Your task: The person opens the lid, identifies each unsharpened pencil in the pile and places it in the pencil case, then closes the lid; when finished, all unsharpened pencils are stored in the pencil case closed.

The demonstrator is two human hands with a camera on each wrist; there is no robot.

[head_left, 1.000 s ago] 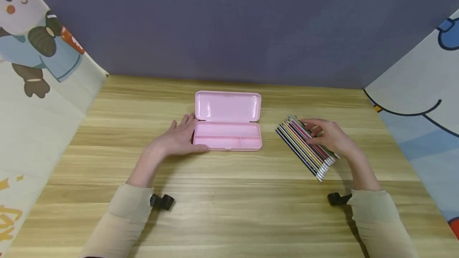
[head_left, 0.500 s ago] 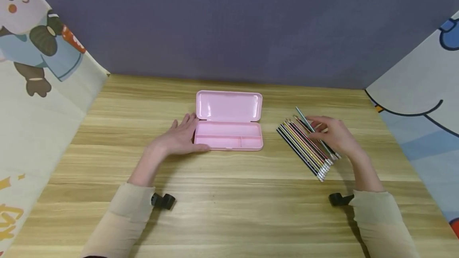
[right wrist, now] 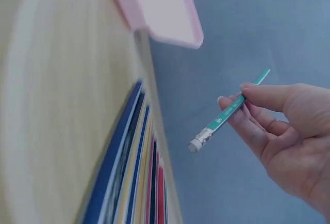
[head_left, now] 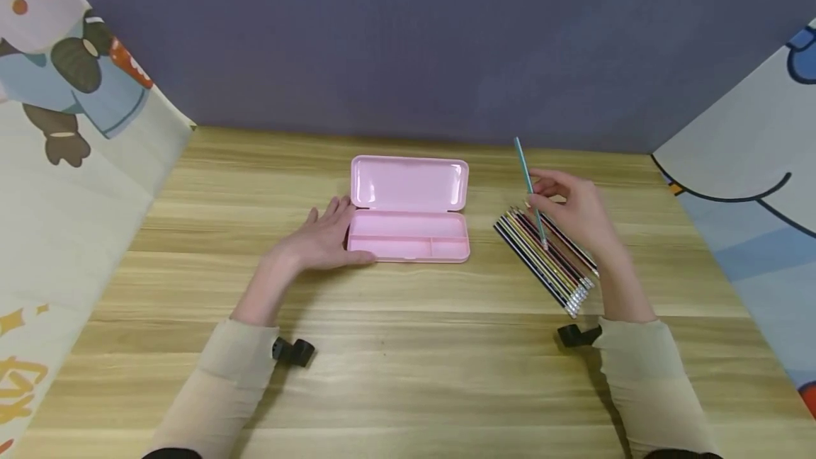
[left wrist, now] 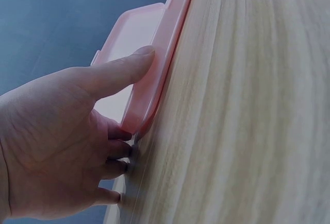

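Teal pencil (head_left: 528,184), silver ferrule, white eraser.

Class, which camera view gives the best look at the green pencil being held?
The right wrist view: the green pencil appears close up, pinched in the right hand, its eraser end visible. The head view shows the pencil small and thin above the row of pencils. The left wrist view does not show it.

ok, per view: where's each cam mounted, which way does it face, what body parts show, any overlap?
Head: on the head, looking forward and down at the table; both forearms, left hand, right hand.
Left wrist: along the tabletop at the left hand against the pink pencil case.
Right wrist: at the right hand pinching a teal pencil above the pencil row.
Shared: all see the case.
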